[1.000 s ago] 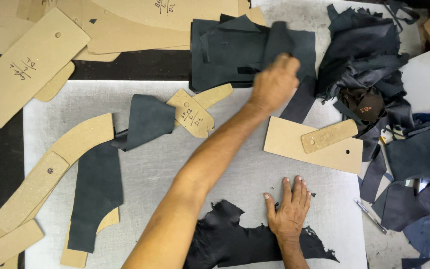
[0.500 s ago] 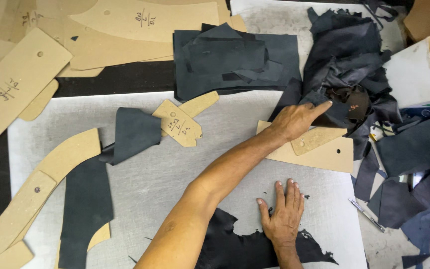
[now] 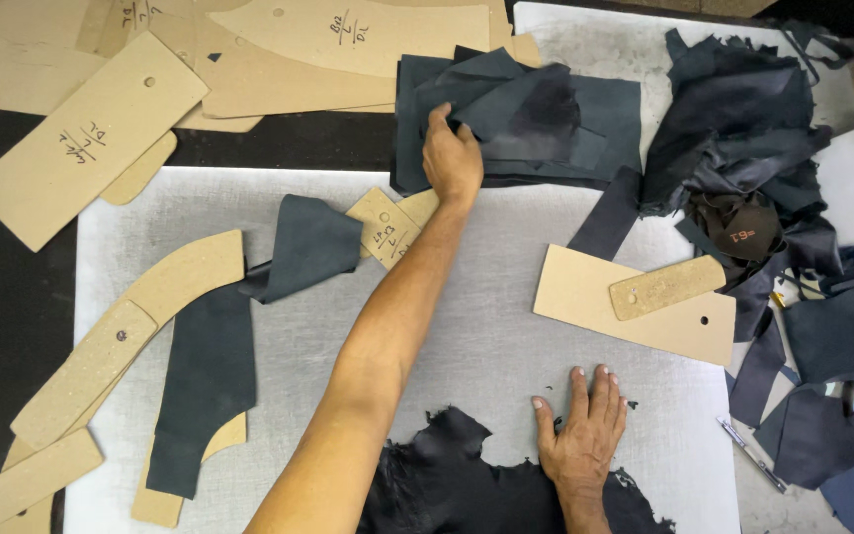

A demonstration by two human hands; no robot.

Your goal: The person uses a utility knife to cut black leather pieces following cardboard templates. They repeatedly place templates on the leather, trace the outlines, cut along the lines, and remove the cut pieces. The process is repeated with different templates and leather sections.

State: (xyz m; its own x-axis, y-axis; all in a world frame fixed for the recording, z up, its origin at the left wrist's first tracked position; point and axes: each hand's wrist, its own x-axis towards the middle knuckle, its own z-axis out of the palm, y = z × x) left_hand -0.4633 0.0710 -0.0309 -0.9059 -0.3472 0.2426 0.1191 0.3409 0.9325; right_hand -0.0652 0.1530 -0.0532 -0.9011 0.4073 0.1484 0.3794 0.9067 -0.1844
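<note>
Grey table (image 3: pixel 486 326), left hand (image 3: pixel 452 158) seemingly gripping dark leather stack (image 3: pixel 546 119)

Your left hand (image 3: pixel 452 153) on stack of cut leather pieces (image 3: pixel 536 119) at far edge of cutting mat (image 3: pixel 486 326). Your right hand (image 3: pixel 580 435) flat on mat, near edge, touching leather hide (image 3: pixel 447 480). Cardboard pattern (image 3: pixel 635 302) right of your forearm, smaller strip pattern (image 3: pixel 666 287) on it. Scrap heap (image 3: pixel 743 148) far right. Curved patterns (image 3: pixel 140 316) left

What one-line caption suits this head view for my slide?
Left hand grips stacked dark cut pieces; right hand lies flat beside black leather.
</note>
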